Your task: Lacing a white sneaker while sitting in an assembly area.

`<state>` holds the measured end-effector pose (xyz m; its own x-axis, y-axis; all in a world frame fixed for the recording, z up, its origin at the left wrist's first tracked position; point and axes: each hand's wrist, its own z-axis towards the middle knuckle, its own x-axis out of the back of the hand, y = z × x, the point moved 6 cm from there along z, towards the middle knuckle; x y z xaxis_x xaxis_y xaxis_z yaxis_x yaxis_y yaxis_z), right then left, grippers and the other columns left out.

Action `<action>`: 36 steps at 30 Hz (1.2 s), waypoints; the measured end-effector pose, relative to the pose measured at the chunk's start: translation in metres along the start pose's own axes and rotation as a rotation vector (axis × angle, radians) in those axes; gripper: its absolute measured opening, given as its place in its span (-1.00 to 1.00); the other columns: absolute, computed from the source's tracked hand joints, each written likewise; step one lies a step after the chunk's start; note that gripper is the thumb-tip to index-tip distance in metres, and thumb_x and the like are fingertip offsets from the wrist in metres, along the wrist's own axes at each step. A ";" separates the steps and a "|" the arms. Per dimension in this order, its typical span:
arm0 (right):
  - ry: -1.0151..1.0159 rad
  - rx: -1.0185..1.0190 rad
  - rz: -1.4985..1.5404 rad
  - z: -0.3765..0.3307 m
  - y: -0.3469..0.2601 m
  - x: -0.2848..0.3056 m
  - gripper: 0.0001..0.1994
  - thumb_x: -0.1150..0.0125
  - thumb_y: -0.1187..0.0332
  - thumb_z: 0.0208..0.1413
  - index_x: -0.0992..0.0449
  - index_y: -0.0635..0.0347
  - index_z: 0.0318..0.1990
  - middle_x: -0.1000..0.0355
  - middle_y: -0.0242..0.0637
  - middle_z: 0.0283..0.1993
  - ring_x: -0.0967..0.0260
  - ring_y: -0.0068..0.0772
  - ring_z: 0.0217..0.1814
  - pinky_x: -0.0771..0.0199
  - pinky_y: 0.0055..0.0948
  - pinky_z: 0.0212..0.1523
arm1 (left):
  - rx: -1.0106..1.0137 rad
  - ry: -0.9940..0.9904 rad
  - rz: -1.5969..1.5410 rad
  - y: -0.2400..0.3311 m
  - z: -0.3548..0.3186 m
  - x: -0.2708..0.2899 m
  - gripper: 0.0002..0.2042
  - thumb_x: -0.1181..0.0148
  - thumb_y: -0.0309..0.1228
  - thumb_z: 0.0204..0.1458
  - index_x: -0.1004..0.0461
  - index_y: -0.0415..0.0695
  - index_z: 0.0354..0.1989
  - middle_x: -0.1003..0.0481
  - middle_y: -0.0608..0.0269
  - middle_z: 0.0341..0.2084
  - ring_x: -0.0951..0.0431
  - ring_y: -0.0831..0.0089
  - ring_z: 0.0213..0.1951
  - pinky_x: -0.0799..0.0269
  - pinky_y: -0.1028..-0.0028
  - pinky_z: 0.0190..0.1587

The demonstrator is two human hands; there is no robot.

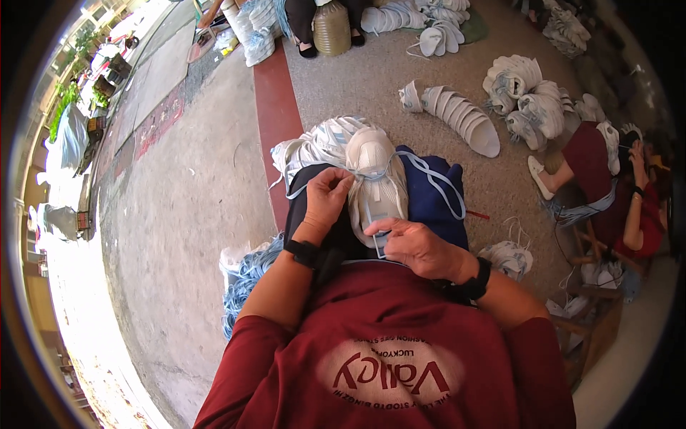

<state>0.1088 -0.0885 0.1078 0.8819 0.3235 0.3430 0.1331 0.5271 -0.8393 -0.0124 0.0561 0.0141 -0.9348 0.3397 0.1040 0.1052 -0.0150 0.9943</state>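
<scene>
Lying toe-end away from the person, a pale white shoe upper [379, 196] sits on the lap, a light blue lace [371, 176] running across it just behind the toe. The person's left hand [330, 196] is on the upper's left side, its grip closed in a pinch of thumb and finger on the lace. The right hand [421, 247] is over the near end, fingers curled beside a thin, angular pale strip [379, 247]; whether its grip holds that strip I can't make out. The lace also loops out to the right over a dark blue cloth [436, 211], while black cloth [300, 211] lies under the left forearm. Just beyond the upper, to the left, is a cluster of white uppers [318, 143]. On the floor [200, 214] at near left lies a heap of blue laces [251, 286]; farther off to the right are a nested row of uppers [464, 120] and a larger pile of uppers [532, 107]. A co-worker [650, 222] sits at the far right edge. At the far side, a ribbed container [332, 32] stands between another person's dark-clad legs [300, 21], and a red band [279, 107] crosses the floor.
</scene>
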 end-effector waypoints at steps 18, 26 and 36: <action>0.892 -0.377 0.580 -0.076 0.076 0.082 -0.76 0.05 0.43 0.16 -0.30 0.20 -0.57 -0.30 -0.35 -0.58 -0.20 -0.59 -0.52 -0.22 -0.60 -0.40 | -0.444 -0.410 1.364 0.061 -0.007 -0.093 -0.88 -0.04 -0.43 -0.17 -0.50 -0.15 -0.54 -0.52 0.07 -0.54 -0.56 0.22 -0.43 -0.47 0.30 -0.36; 1.724 -0.396 0.284 -0.551 0.043 0.227 -0.85 -0.04 0.38 0.07 -0.25 0.07 -0.50 -0.13 -0.41 -0.57 -0.14 -0.58 -0.57 -0.08 -0.56 -0.58 | 0.447 0.251 1.713 -0.017 -0.114 0.317 -0.89 -0.05 -0.45 -0.16 -0.50 -0.16 -0.51 -0.52 0.00 -0.44 -0.53 0.03 -0.31 -0.45 0.18 -0.25; 0.797 -1.056 -0.152 -0.218 0.073 0.162 -0.92 -0.03 0.43 0.03 -0.38 0.20 -0.46 -0.39 -0.33 -0.57 -0.22 -0.61 -0.68 -0.20 -0.59 -0.67 | 0.431 0.222 1.365 -0.092 -0.103 0.269 -0.85 -0.02 -0.45 -0.16 -0.49 -0.19 -0.43 -0.48 -0.15 -0.35 -0.48 -0.05 -0.21 -0.41 0.15 -0.16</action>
<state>0.3597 -0.1691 0.0099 0.8006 -0.4205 0.4269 0.2184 -0.4588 -0.8613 -0.3079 0.0522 -0.0468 -0.0521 0.1420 0.9885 0.9951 0.0909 0.0394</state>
